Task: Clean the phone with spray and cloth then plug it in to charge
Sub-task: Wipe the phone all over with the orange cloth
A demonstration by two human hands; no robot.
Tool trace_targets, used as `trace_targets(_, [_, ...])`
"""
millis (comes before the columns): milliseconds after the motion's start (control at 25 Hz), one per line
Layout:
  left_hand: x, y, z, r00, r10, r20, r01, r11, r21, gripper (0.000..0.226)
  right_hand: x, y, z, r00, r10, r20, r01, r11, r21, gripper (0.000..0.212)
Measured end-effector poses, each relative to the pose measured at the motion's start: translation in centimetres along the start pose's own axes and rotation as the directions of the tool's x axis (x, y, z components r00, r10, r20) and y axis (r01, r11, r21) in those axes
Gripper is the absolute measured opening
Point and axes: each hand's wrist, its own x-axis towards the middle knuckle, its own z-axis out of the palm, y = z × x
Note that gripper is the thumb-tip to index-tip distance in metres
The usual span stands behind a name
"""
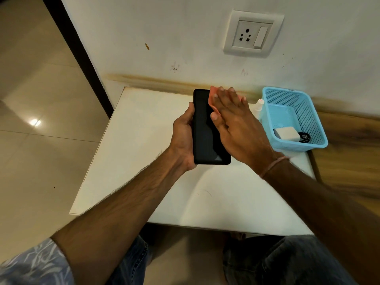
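- Head view: my left hand (183, 134) is clamped round the phone (207, 130) above the desk (144, 161), screen up, long axis pointing away from me.
- My right hand (236, 124) lies flat, fingers straight, pressing the pink cloth (213, 92) on the phone's far right part.
- The charger (286, 133) sits in the basket (304, 112), nearer my right hand.

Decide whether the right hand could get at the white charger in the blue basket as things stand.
Probably yes: the basket is open-topped and close beside the right hand, with nothing over the charger. It must first leave the cloth it presses on the phone.
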Motion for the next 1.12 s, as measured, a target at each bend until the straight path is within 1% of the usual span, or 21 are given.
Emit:
trace_targets(160, [-0.2, 0.2, 0.1, 0.998, -0.042, 0.047, 0.042, 0.999, -0.007, 0.075, -5.5, -1.2, 0.6, 0.996, -0.082, -0.028, 0.082, 0.997, 0.007, 0.053])
trace_targets(320, [-0.4, 0.0, 0.3, 0.995, -0.026, 0.094, 0.028, 1.000, -0.015, 0.082, -10.8, -2.5, 1.7, 0.997, -0.076, -0.012, 0.076, 0.997, -0.027, 0.053])
trace_targets(440, [-0.6, 0.0, 0.5, 0.993, -0.029, 0.118, 0.034, 0.998, -0.044, 0.081, -12.2, -2.7, 2.0, 0.996, -0.093, 0.010, 0.093, 0.994, -0.057, 0.054])
trace_targets(560, [-0.3, 0.1, 0.4, 0.994, -0.005, 0.113, 0.013, 0.998, -0.068, 0.081, -10.8, -2.4, 1.5, 0.994, -0.111, -0.005, 0.110, 0.993, -0.048, 0.052])
trace_targets(640, [-0.2, 0.2, 0.2, 0.996, 0.001, 0.089, 0.003, 0.999, -0.048, 0.081, -8.6, -2.2, 1.2, 0.995, -0.093, -0.019, 0.093, 0.995, -0.018, 0.050])
trace_targets(760, [-0.1, 0.1, 0.1, 0.999, -0.017, 0.029, 0.018, 1.000, -0.025, 0.074, -3.9, -1.5, 0.7, 0.999, -0.031, -0.009, 0.031, 1.000, 0.001, 0.051])
trace_targets(840, [0.1, 0.0, 0.1, 1.000, -0.009, -0.006, 0.009, 1.000, -0.021, 0.066, -0.3, -1.0, 0.4, 0.999, 0.040, 0.015, -0.040, 0.999, 0.007, 0.052])
trace_targets(920, [0.0, 0.0, 0.2, 1.000, 0.012, -0.025, -0.013, 0.999, -0.041, 0.062, 2.2, -0.9, 0.4, 0.996, 0.069, 0.049, -0.069, 0.998, -0.005, 0.055])
trace_targets(1000, [0.0, -0.1, 0.1, 0.999, 0.024, -0.027, -0.026, 0.998, -0.052, 0.060, 2.9, -1.1, 0.8, 0.996, 0.065, 0.059, -0.064, 0.998, -0.004, 0.056])
trace_targets(1120, [-0.3, -0.3, 0.1, 1.000, -0.023, -0.007, 0.023, 0.999, -0.039, 0.064, 0.5, -1.7, 1.3, 0.999, 0.041, 0.022, -0.041, 0.999, 0.031, 0.054])
